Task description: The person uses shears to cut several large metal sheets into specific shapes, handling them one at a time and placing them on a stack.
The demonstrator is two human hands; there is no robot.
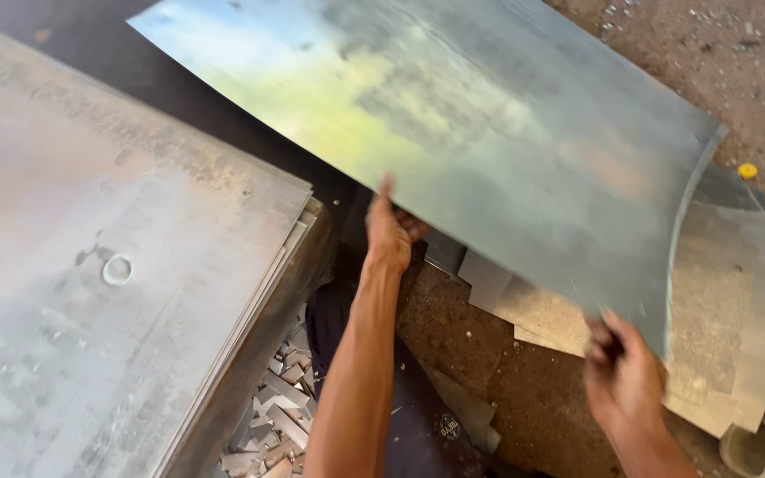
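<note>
**Two hands under a lifted metal sheet**

Nearest of all, the person's two bare forearms rose from the bottom edge of the view, over a dark trouser leg (400, 416). The right hand (623, 376), blurred, had its grip clamped on the near lower edge of a large thin metal sheet (489, 133), close to that sheet's right corner. The left hand (390, 232) sat further along the same edge, fingers tucked under the metal and thumb up against it, so its grip was closed on the sheet as well. The sheet hung tilted in the air above the floor, its shiny face reflecting pale blue and yellow, and it stretched away to the top of the view.

To the left, a tall stack of flat grey sheets (108, 265) stood close by, the top one dusty and marked with a faint ring. At the foot of that stack, small offcut strips (272, 407) lay heaped on the floor. Under the lifted sheet and to the right, notched scrap pieces of metal (737, 301) lay flat on the brown dirt floor (480, 354). Farther off, near the sheet's right corner, a small yellow cap (747, 171) lay on the gritty ground.
</note>
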